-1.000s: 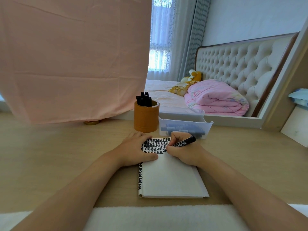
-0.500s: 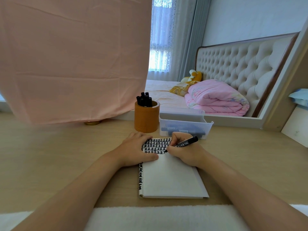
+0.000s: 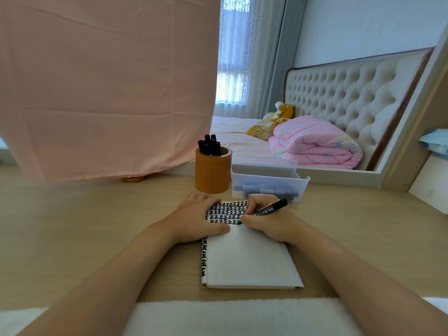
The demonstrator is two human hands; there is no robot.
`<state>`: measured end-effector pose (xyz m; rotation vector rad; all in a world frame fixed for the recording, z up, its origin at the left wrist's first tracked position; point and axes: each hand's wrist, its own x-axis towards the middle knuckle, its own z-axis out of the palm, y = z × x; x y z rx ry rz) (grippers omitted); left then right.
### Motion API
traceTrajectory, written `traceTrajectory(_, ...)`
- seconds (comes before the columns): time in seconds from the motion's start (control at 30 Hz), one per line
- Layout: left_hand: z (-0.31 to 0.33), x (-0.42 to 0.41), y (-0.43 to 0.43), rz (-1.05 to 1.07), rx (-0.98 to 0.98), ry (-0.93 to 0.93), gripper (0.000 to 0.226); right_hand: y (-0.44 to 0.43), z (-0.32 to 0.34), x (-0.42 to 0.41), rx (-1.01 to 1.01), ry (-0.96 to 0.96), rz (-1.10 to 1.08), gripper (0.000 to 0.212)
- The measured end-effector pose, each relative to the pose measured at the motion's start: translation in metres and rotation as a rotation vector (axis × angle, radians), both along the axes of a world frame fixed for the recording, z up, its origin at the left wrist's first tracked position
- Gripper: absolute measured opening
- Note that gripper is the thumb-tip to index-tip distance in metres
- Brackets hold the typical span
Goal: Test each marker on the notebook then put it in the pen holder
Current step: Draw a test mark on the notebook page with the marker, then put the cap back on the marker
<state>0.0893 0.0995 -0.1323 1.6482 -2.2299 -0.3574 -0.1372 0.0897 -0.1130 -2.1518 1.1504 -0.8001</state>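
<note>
A white notebook (image 3: 247, 260) lies on the wooden desk (image 3: 97, 226), a little below the middle of the frame. Its top part is full of thick black marks in rows, and more black marks run down its left edge. The lower part of the page is bare.

The left hand (image 3: 197, 218) lies flat and open on the upper left of the notebook, with the thumb pressed on the page. The right hand (image 3: 269, 220) is closed around a black marker (image 3: 265, 210). The marker tilts up to the right, and its tip touches the page at the bottom right of the black marks. White letters show on its side, but they are too small to read well.

Just above the hands stands a round brown pen holder (image 3: 212, 172). Several black markers (image 3: 210, 147) stand up in it, bunched on the left side. Just to its right sits a clear plastic box (image 3: 268, 181) with more dark markers lying inside.

A big pink cloth (image 3: 104, 83) hangs over the upper left of the frame. In the upper right there is a bed with a folded pink blanket (image 3: 315, 143) and a soft padded headboard (image 3: 351, 93). A white fluffy cloth (image 3: 230, 316) runs along the bottom edge.
</note>
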Motion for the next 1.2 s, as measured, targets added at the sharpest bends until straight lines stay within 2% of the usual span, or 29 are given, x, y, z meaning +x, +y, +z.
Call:
traceTrajectory(0.23,0.001,0.000,0.001,-0.003,0.006,0.002,0.088,-0.001,-0.001,0.001,0.013,-0.009,-0.016,0.012)
traceTrajectory(0.37,0.002,0.000,0.002,-0.003,0.012,-0.001,0.087,0.001,0.000,-0.001,0.106,-0.158,-0.068,0.019)
traceTrajectory(0.5,0.003,0.001,0.003,-0.022,0.013,0.038,0.071,0.002,0.005,-0.003,0.158,-0.311,-0.056,0.011)
traceTrajectory(0.6,0.007,0.005,0.003,-0.015,0.016,0.172,0.055,0.003,0.012,-0.001,0.144,-0.382,-0.059,0.004)
traceTrajectory(0.7,0.013,0.014,0.000,0.035,-0.028,0.276,0.042,0.001,0.017,0.001,0.152,-0.387,-0.021,0.010)
traceTrajectory(0.8,0.018,0.029,-0.002,0.105,-0.057,0.198,0.037,0.000,0.017,-0.001,0.154,-0.381,0.048,0.026)
traceTrajectory(0.9,0.021,0.045,-0.003,0.158,-0.003,0.116,0.031,0.000,0.019,-0.005,0.200,-0.383,0.117,0.041)
traceTrajectory(1.0,0.020,0.051,-0.005,0.151,0.012,-0.003,0.026,0.001,0.023,-0.002,0.360,-0.465,0.151,0.042)
traceTrajectory(1.2,0.019,0.052,-0.005,0.178,-0.077,-0.025,0.012,0.004,0.029,-0.001,0.342,-0.414,0.164,0.040)
